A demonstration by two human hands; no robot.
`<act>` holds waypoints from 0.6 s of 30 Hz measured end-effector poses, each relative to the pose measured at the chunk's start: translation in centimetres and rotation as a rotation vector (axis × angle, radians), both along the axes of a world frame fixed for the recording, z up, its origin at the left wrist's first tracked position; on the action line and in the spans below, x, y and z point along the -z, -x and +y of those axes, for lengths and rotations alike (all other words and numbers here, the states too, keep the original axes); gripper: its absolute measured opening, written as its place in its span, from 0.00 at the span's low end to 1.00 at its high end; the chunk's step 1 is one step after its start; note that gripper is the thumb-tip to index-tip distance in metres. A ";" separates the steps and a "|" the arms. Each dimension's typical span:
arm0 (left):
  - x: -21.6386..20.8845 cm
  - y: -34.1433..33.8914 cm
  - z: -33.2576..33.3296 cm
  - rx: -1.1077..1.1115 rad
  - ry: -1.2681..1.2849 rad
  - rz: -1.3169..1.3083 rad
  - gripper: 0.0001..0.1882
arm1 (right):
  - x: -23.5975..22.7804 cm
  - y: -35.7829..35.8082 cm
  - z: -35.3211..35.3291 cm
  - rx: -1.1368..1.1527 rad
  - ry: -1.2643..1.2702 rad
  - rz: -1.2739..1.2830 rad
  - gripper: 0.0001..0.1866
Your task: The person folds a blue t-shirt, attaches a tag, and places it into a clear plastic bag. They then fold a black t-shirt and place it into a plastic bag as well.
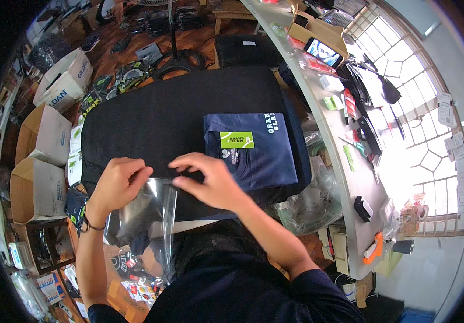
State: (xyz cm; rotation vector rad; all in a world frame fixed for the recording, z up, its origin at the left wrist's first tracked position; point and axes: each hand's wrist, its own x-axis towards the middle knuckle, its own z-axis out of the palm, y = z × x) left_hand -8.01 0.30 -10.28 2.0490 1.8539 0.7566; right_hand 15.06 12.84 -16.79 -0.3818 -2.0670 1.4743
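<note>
A clear plastic bag hangs from the near edge of a table covered in black cloth. My left hand pinches the bag's upper edge between thumb and fingers. Close to the bag's right corner is my right hand, its thumb and curved fingers apart with nothing seen between them. Right of it lies a folded navy T-shirt with light lettering. A green card rests flat on the shirt, just above its collar.
Along the right runs a long pale workbench with a phone, scissors and an orange-handled tool. Cardboard boxes stand at the left. A fan stand rises beyond the table. Clear plastic bunches beside the bench.
</note>
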 end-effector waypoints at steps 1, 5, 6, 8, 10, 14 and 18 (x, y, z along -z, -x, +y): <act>0.4 0.3 0.8 0.025 0.014 -0.044 0.12 | 0.1 -1.4 1.5 0.066 -0.074 0.015 0.15; 1.7 0.6 2.3 0.125 0.145 -0.158 0.07 | 0.8 -10.3 6.8 0.279 -0.625 -0.201 0.11; 2.1 0.4 2.7 0.150 0.138 -0.157 0.07 | 1.0 -12.7 8.2 0.261 -0.818 -0.290 0.13; 2.7 -0.1 3.4 0.185 0.144 -0.171 0.07 | 1.3 -17.0 9.9 0.209 -0.978 -0.438 0.21; 3.4 -0.8 4.0 0.195 0.166 -0.164 0.08 | 1.8 -20.1 10.9 0.147 -1.080 -0.619 0.29; 5.1 -2.0 4.7 0.136 0.141 -0.053 0.08 | 2.8 -22.9 12.1 0.047 -1.151 -0.730 0.37; 6.8 -3.2 5.4 0.058 0.147 0.204 0.18 | 3.1 -23.1 13.2 -0.025 -1.128 -0.689 0.41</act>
